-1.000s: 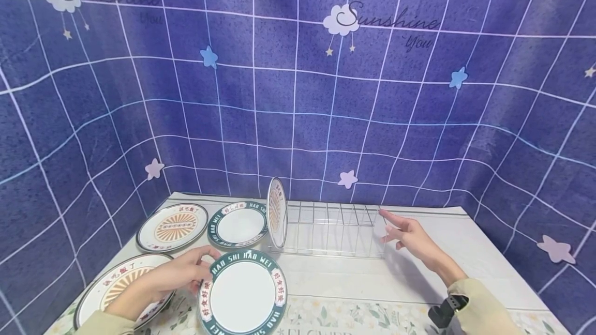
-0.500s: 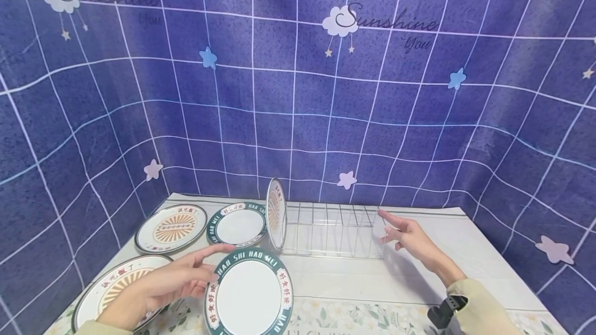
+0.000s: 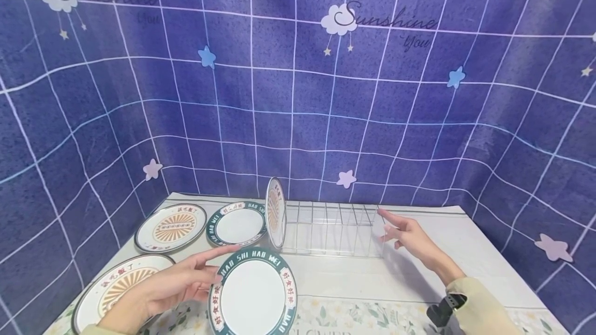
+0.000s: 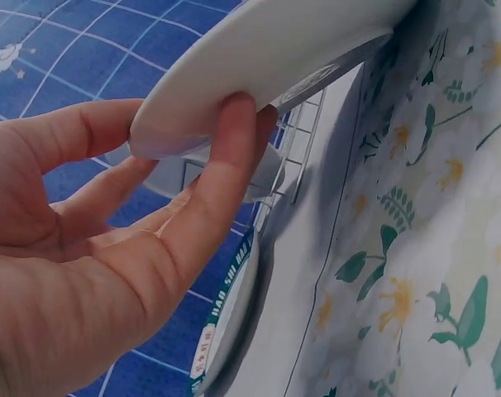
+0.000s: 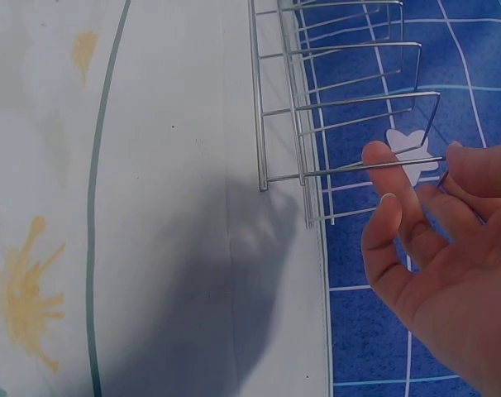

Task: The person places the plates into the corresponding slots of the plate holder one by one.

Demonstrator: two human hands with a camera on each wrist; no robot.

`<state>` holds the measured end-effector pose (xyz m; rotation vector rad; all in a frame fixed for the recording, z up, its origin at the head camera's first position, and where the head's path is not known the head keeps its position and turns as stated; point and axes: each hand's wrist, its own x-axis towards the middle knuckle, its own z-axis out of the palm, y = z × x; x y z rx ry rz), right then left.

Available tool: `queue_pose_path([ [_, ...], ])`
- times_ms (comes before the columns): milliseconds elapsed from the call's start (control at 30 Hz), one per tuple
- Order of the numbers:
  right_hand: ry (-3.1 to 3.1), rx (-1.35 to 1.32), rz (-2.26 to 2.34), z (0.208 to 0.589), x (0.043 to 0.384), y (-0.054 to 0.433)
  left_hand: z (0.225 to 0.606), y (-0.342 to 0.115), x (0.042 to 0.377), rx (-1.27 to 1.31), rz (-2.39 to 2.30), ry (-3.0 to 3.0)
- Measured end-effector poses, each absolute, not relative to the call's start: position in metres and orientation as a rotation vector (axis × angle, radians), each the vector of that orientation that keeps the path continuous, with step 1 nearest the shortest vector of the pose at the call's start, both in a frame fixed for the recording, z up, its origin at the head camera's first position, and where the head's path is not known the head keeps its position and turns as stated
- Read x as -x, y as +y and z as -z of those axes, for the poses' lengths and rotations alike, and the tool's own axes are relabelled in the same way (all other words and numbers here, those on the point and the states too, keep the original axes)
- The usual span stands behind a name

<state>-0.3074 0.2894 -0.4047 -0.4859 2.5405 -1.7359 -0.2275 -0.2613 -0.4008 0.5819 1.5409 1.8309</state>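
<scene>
My left hand [image 3: 179, 278] pinches the left rim of a white plate with a green lettered border [image 3: 253, 293], which is tilted up over the front of the table. The left wrist view shows the pale underside of this plate [image 4: 226, 74] between thumb and fingers. At the right end of a wire dish rack [image 3: 332, 229], my right hand [image 3: 412, 239] holds the last wire loop. Thumb and fingers lie around that loop in the right wrist view. In the rack's left end stands a plate with an orange sunburst [image 3: 276, 213], nearly upright.
Flat on the table at the left lie a sunburst plate [image 3: 172, 227], a green-bordered plate [image 3: 239, 224] and, partly under my left forearm, another sunburst plate [image 3: 116, 283]. A blue gridded curtain [image 3: 298, 92] hangs behind and at both sides. Floral cloth [image 3: 354, 314] covers the front.
My left hand has moved slightly right with the green-bordered plate, which is now tilted up more. The right hand and the rack have stayed in place.
</scene>
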Motion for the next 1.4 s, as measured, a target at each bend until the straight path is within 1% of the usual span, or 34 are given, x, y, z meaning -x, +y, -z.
queue_pose_path([
  [433,2.544,0.478,1.732,0.407,0.309,0.29,0.398,-0.257,0.224,-0.691,-1.844,1.423],
  [1400,2.545,0.493,1.728,0.404,0.308,0.291,0.394,-0.239,0.213,-0.755,-1.813,1.443],
])
